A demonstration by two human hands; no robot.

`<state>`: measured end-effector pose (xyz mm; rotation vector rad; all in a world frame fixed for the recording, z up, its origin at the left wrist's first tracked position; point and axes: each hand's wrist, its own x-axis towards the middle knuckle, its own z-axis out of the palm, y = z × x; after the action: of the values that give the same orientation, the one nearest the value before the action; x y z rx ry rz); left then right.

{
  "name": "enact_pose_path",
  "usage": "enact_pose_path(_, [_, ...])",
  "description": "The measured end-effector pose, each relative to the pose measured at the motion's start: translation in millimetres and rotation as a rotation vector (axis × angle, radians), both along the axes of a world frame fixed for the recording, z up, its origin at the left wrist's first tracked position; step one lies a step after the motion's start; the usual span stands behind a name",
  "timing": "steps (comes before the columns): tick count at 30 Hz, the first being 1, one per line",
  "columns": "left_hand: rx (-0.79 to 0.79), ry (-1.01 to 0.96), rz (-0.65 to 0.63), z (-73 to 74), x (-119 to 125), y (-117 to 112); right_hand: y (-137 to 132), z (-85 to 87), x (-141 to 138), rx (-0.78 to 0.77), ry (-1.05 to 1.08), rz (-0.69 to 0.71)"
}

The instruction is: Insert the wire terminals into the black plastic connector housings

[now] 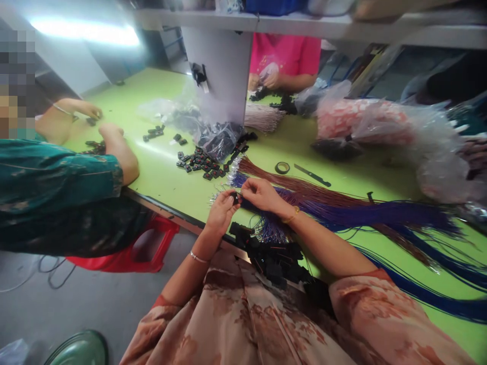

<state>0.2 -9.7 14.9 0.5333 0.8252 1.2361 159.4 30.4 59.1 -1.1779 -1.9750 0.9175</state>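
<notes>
One black part [235, 198] is being pinched by the left hand [220, 215]; the right hand [261, 194] is pinching beside it, contents unclear.

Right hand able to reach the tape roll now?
Likely yes: the tape roll lies uncovered just beyond the right hand, low-lying brown wires between. But that hand is busy at the black part in the left hand.

I see one small black part [235, 198], partly hidden, pinched in the left hand [220, 212] over the tabletop's [163, 170] near side.
</notes>
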Motion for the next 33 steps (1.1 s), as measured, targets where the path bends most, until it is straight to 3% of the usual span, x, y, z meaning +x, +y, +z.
enact_pose_path(18, [0.038, -0.027, -0.048, -1.9, 0, -1, -18, -7.4, -1, -0.056, -0.098, -0.046])
enact_pose_path(26, [0.114, 0.144, 0.036, -3.7, 5, -5, -20, -12.0, -4, -0.065, -0.094, -0.055])
enact_pose_path(33, [0.094, 0.212, 0.070, -8.4, 8, -3, -23, -10.0, 0, 0.053, -0.108, 0.016])
